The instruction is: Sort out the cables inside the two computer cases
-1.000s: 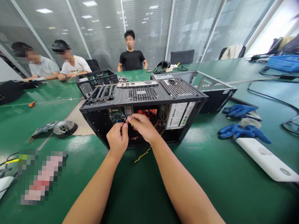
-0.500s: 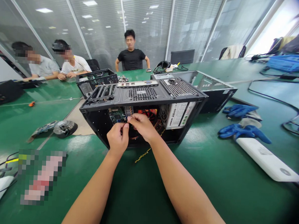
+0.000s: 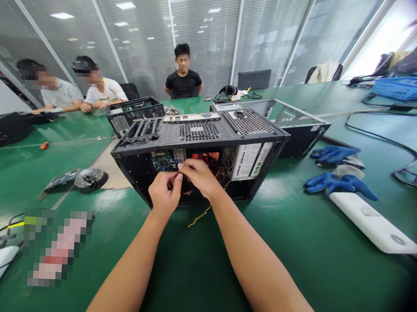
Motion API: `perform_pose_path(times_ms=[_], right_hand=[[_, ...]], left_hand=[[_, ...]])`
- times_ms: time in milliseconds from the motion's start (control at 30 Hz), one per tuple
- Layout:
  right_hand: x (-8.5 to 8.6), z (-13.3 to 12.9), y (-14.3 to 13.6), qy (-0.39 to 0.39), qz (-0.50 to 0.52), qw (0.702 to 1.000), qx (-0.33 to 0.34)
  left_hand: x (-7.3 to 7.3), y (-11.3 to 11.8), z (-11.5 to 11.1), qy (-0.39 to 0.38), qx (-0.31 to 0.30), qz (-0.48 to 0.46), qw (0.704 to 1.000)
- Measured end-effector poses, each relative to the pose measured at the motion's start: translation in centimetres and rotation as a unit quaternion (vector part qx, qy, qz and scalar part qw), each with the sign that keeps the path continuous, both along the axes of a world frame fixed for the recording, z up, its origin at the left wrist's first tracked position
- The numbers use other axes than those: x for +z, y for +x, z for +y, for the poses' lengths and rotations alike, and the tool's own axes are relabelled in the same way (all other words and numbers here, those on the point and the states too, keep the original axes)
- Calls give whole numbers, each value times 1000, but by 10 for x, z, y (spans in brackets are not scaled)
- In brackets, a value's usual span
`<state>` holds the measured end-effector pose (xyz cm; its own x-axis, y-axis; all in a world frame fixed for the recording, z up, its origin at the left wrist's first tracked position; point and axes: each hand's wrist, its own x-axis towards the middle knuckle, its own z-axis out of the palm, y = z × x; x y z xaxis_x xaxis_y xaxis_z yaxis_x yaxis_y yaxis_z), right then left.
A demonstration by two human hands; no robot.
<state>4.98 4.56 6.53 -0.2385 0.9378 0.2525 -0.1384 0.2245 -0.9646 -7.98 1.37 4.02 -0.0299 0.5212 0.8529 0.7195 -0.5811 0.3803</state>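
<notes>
A black computer case point(image 3: 202, 139) lies before me with its side open, its vented back panel facing up. Inside are a motherboard point(image 3: 164, 162), a red-lit or red fan area point(image 3: 208, 157) and a labelled power supply point(image 3: 249, 162). My left hand point(image 3: 165, 191) is closed at the opening, thumb against forefinger. Close beside it, my right hand point(image 3: 197, 175) pinches in front of the motherboard. Whatever lies between the fingers is too small to make out. A yellow-and-black twisted cable point(image 3: 200, 216) hangs out of the case onto the table.
Blue gloves point(image 3: 340, 182) and a white power-bank-like block point(image 3: 373, 220) lie to the right. Behind the case stand a side panel point(image 3: 302, 140) and another case point(image 3: 136, 110). A camouflage cap point(image 3: 90, 179) is at left. Several people sit across the green table point(image 3: 72, 156).
My hands stay at the same spot, with the left fingers shifting slightly. The person across the table has drawn their arms in behind their back.
</notes>
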Motion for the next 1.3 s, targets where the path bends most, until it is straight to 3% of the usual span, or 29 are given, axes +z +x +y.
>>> perform_pose_path(times_ms=[167, 433, 700, 900, 1000, 1133, 1233, 1300], right_hand=[[2, 0, 2, -13, 8, 1000, 14], [1, 0, 2, -9, 15, 1000, 10], [0, 0, 2, -14, 23, 999, 27], [-2, 0, 1, -6, 24, 1000, 17], [-2, 0, 1, -10, 18, 1000, 15], [-1, 0, 2, -10, 17, 1000, 11], [0, -1, 3, -11, 27, 999, 24], [0, -1, 2, -12, 25, 999, 30]], left_hand=[[0, -1, 1, -22, 34, 7, 999], [0, -2, 0, -4, 1, 13, 1000], [-1, 0, 2, -121, -29, -62, 990], [1, 0, -1, -16, 0, -8, 1000], [0, 0, -1, -6, -5, 10, 1000], [-1, 0, 2, -108, -44, -65, 991], [2, 1, 5, -211, -119, -165, 956], [3, 2, 6, -232, -140, -185, 945]])
